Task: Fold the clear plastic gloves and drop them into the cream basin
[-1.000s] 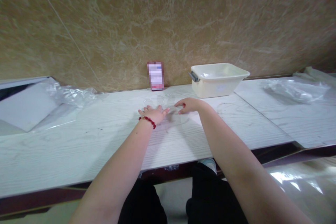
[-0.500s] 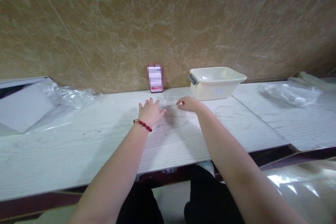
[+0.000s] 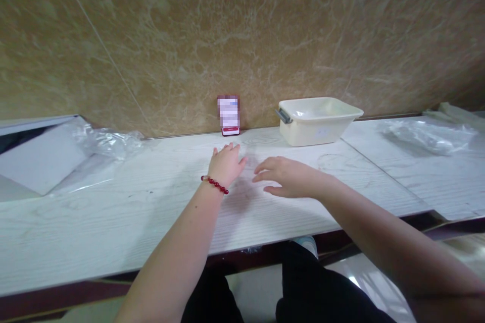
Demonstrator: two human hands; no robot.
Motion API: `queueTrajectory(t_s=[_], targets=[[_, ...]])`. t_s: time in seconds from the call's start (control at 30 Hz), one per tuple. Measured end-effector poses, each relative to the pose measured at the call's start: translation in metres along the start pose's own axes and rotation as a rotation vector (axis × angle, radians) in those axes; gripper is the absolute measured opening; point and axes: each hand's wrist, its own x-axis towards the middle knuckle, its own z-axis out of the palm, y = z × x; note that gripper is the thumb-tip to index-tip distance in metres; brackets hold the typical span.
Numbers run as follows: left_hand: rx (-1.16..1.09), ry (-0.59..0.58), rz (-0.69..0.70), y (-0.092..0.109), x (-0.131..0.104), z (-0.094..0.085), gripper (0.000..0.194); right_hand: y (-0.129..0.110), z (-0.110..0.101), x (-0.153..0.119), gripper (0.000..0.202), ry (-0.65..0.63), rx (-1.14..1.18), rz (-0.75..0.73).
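Note:
My left hand (image 3: 226, 164), with a red bead bracelet (image 3: 214, 183) at its wrist, is held palm down over the white wood-grain tabletop (image 3: 170, 202). Its fingers are spread and nothing shows in them. To its right, my right hand (image 3: 287, 176) is apart from it, fingers loosely bent with gaps between them, and holds nothing. Beyond my left hand a phone (image 3: 229, 113) with a lit, blurred screen leans upright on the wall. A cream plastic bin (image 3: 318, 128) with a grey handle stands past my right hand.
At the left lies an open white box (image 3: 45, 161) with clear plastic wrap (image 3: 113, 142) beside it. More crumpled clear plastic (image 3: 435, 136) rests at the right. A brown marbled wall (image 3: 189, 50) closes off the back. A seam crosses the tabletop right of the bin.
My right hand has drawn back toward me, and its fingers have opened out from a curled pose. My left hand stays nearly in place. The whole view has shifted slightly.

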Motion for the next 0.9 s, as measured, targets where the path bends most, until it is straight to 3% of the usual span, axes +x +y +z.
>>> queueTrajectory(t_s=[0.27,0.57,0.73,0.9], targets=[[-0.044,-0.044,0.021,-0.006,0.002,0.006,0.045,0.006,0.032,-0.027,0.035,-0.102,-0.072,-0.142],[-0.176,-0.030,0.155,-0.011,0.003,-0.020,0.049,0.007,0.043,-0.030,0.030,-0.046,-0.022,-0.191],[-0.256,-0.101,0.392,-0.034,-0.008,-0.017,0.050,0.008,0.038,-0.027,0.022,0.009,0.022,-0.176],[-0.374,-0.225,0.387,-0.058,-0.018,-0.010,0.055,0.017,0.036,-0.007,0.018,0.143,0.084,-0.121]])
